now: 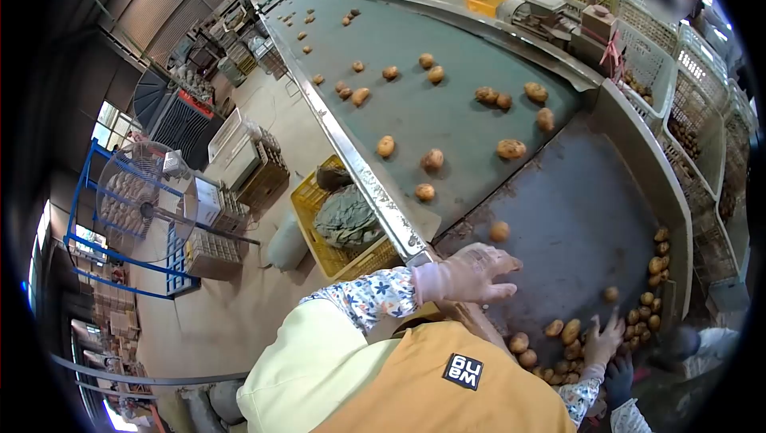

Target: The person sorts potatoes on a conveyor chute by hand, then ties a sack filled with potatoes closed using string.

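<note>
My left hand [474, 272], in a pale thin glove, hovers over the near edge of the dark metal tray [558, 217] with its fingers spread and nothing in them. A single potato [499, 231] lies just beyond it. My right hand [602, 342], gloved too, reaches down among the potatoes [570, 332] heaped along the tray's near side. Its fingers are apart, with one potato [610, 294] just past the fingertips. Whether the palm touches any potato is hidden.
A green conveyor belt [463, 114] carrying scattered potatoes leads to the tray. Another person's dark-gloved hand [618, 381] is close beside my right hand. A yellow crate [307, 208] stands left of the belt; white crates [650, 62] stand at right. A large fan [146, 209] is at far left.
</note>
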`<state>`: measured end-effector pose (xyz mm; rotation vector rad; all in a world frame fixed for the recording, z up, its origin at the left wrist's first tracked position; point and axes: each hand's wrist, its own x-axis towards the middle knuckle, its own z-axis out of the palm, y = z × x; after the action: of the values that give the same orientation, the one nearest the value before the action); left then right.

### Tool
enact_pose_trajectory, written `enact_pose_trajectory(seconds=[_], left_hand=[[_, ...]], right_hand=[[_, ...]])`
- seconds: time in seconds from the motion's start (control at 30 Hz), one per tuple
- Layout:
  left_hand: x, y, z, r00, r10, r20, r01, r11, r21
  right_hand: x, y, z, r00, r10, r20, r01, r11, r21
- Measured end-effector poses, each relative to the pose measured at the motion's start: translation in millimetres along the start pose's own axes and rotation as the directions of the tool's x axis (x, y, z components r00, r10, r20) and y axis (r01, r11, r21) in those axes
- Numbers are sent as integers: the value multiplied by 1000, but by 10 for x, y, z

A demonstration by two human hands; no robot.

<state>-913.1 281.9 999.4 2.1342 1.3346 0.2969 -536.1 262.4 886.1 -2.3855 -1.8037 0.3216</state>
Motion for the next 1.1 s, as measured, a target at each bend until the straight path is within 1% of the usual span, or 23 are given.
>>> enact_pose_trajectory(seconds=[0.03,0.07,0.1,0.13,0.17,0.2,0.23,0.3,0.37,0.4,0.43,0.5,0.53,0.57,0.63,0.7,0.77,0.8,0.87,0.9,0.97,1.03,1.1], left_hand=[[-66,9,-36,997,32,-75,-39,995,-94],[-95,-20,-36,949,131,-286,-147,988,-39],[-95,-88,-17,903,215,-372,-200,977,79],[-114,-102,-2,854,321,-410,-241,942,235],[-120,-148,58,859,349,-375,-244,922,300],[-73,-50,-57,924,187,-332,-179,982,56],[-82,42,-114,946,122,-301,-128,992,-3],[-114,-119,-108,950,51,-307,-102,983,-154],[-128,-233,-137,961,-138,-238,20,898,-440],[-109,-258,-171,970,-158,-184,56,883,-466],[-43,-56,-28,970,-181,-162,88,883,-461],[-1,19,-54,981,-162,-102,103,895,-435],[8,54,-44,986,-162,-49,130,909,-397],[14,58,-21,987,-155,-43,126,911,-394],[-4,30,-3,997,8,-80,-23,982,-188],[-19,77,-24,996,-67,-66,44,954,-295],[-45,110,-59,985,-155,-73,113,906,-407],[-50,124,-88,993,-73,-91,45,958,-282],[-74,162,-103,976,143,-166,-148,989,-20],[-114,136,-88,975,148,-163,-154,988,-21],[-169,112,-22,900,386,-203,-327,905,274],[-148,197,-32,863,432,-261,-369,893,256],[-132,266,-72,847,449,-285,-352,875,333]], right_hand=[[-125,-7,71,985,-118,123,131,986,-101],[-343,-250,-83,949,-188,253,241,951,-195],[-486,-443,-186,881,-401,252,302,885,354],[-713,-684,-182,903,-407,139,347,880,323],[-693,-888,-377,779,-571,259,420,782,461],[-754,-984,-363,789,-584,193,366,698,616],[-797,-1010,-304,827,-559,61,398,658,639],[-855,-930,-325,913,-386,130,191,688,700],[-938,-899,-472,678,-462,571,-129,690,712],[-1032,-937,-423,685,-498,533,41,756,653],[-1019,-676,-371,699,-497,514,41,746,665],[-911,-652,-364,837,-152,525,-340,607,718],[-896,-627,-217,984,-72,164,-17,873,487],[-916,-641,-242,985,-64,162,-24,872,490],[-1028,-714,-307,921,-370,122,266,827,494],[-1084,-575,-163,906,-412,94,285,759,585],[-1005,-332,-176,981,-28,192,-86,826,557],[-1018,-256,-207,999,37,22,-43,913,406],[-1123,-190,-194,961,24,-275,37,976,215],[-1204,-211,-165,960,30,-277,32,976,215],[-1328,-197,-148,985,-86,-151,112,978,174],[-1247,-251,-209,977,30,-210,27,964,265],[-1171,-231,-208,961,24,-274,56,957,284]])
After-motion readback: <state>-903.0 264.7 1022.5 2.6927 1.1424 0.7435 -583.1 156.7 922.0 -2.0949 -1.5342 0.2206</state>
